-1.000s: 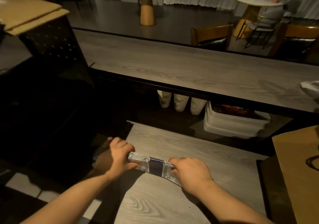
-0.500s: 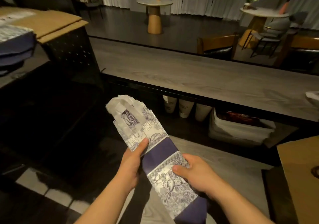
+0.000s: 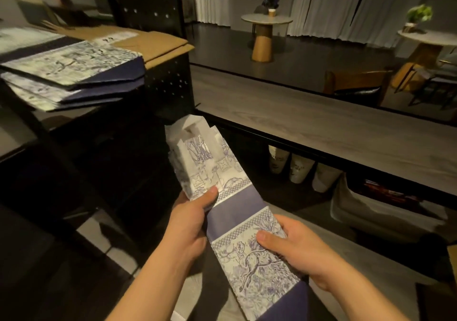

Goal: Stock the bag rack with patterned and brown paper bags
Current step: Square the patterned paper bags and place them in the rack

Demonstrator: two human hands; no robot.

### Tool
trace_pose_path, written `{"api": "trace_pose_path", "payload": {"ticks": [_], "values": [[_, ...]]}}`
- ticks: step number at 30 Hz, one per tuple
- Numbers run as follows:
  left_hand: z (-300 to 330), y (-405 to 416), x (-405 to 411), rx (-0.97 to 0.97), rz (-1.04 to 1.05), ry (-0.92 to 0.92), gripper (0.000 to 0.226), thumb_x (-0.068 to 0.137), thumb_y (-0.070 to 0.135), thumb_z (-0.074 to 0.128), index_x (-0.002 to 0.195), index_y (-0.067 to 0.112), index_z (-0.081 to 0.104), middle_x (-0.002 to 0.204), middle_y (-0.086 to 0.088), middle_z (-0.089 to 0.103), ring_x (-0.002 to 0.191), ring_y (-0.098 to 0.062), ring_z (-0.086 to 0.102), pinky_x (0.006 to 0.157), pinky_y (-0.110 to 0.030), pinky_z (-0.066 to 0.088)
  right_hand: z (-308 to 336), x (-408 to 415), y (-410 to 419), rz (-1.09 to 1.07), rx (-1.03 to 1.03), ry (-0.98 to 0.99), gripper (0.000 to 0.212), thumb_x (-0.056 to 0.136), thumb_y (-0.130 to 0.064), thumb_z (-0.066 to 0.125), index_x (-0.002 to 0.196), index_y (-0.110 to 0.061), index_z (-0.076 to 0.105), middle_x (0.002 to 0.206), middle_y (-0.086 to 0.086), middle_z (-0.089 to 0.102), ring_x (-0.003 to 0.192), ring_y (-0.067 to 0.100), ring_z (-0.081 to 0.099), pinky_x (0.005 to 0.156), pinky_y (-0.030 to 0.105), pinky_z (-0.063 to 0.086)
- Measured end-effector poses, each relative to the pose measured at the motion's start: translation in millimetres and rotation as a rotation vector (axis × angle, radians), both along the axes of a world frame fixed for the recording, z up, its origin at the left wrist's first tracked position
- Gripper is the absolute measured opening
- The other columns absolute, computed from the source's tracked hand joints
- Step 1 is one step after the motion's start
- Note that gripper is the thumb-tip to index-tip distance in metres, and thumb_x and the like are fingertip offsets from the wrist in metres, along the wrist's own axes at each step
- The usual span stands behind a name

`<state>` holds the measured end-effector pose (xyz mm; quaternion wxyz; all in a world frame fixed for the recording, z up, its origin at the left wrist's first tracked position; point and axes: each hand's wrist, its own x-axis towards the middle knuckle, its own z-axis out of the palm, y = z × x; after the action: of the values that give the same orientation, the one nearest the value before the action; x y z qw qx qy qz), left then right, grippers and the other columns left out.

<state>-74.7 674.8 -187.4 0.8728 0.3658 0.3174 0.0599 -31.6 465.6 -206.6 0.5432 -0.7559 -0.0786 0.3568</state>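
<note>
At near centre, a bundle of patterned paper bags point(image 3: 237, 224) is held out flat between both hands, its far end fanned into loose white edges and its near end running out of view at the bottom edge. The bundle is gripped by the left hand point(image 3: 190, 224) about midway along its left edge, with the thumb laid across the printed face. The right edge, lower down, is gripped by the right hand point(image 3: 291, 249), thumb likewise on top. Both hands are closed on the bundle, and nothing else is carried.

To the far left, the black perforated bag rack point(image 3: 148, 11) is seen already partly stocked: a stack of patterned bags point(image 3: 71, 73) lies on a shelf, and flat brown paper bags point(image 3: 163, 46) rest just beyond it, against the rack's upright panel. How full the rack is cannot be told, since its left side is cut off by the frame.

The task is judged to be well under way but unfinished, with the held bundle yet to be carried left and laid on the rack. Whether more bags remain to be fetched cannot be judged; only a brown sheet's edge point(image 3: 452, 259) is glimpsed at far right.

A long grey tabletop point(image 3: 321, 127) is crossed beyond the hands, with white cups point(image 3: 299, 169) and a pale storage bin point(image 3: 371, 211) stowed beneath it.
</note>
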Motion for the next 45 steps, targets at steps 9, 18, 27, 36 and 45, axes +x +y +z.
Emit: {"api": "trace_pose_path", "payload": {"ticks": [9,18,27,36,45], "values": [[25,13,1,0.002,0.247,-0.089,0.024,0.094,0.0,0.068,0.115,0.012,0.066,0.104,-0.012,0.08,0.09,-0.029,0.079,0.081,-0.047,0.063,3,-8,10,-0.495,0.404,0.216,0.051,0.065,-0.011,0.084,0.112,-0.001,0.068,0.098,0.023,0.078,0.078,0.032,0.078,0.074,0.042,0.058],[24,11,10,0.018,0.21,-0.092,0.039,0.094,0.001,0.07,0.129,0.015,0.061,0.11,-0.012,0.078,0.094,-0.033,0.078,0.086,-0.057,0.061,25,-14,0,-0.301,0.188,0.059,0.024,0.093,-0.022,0.073,0.115,-0.014,0.07,0.099,0.006,0.082,0.089,0.024,0.079,0.075,0.035,0.058],[39,-23,35,-0.031,0.13,-0.158,0.028,0.097,-0.007,0.059,0.116,0.013,0.063,0.113,-0.015,0.077,0.102,-0.036,0.075,0.097,-0.059,0.055,52,-7,-39,-0.415,0.131,0.004,0.043,0.075,-0.029,0.082,0.116,-0.024,0.07,0.096,0.01,0.082,0.085,0.031,0.08,0.091,0.053,0.059],[76,-63,75,-0.05,0.032,-0.184,0.042,0.097,-0.007,0.058,0.136,0.008,0.059,0.121,-0.016,0.074,0.105,-0.038,0.074,0.095,-0.058,0.057,106,8,-90,-0.466,0.12,-0.111,0.045,0.075,-0.028,0.081,0.118,-0.02,0.073,0.098,0.012,0.081,0.089,0.033,0.079,0.094,0.049,0.058],[141,-65,99,0.001,0.034,-0.266,0.042,0.097,-0.009,0.057,0.136,0.008,0.058,0.122,-0.017,0.073,0.108,-0.038,0.072,0.096,-0.059,0.057,155,29,-90,-0.474,0.206,-0.214,0.037,0.076,-0.023,0.079,0.112,-0.018,0.073,0.095,0.012,0.081,0.079,0.026,0.08,0.079,0.039,0.059]]}}
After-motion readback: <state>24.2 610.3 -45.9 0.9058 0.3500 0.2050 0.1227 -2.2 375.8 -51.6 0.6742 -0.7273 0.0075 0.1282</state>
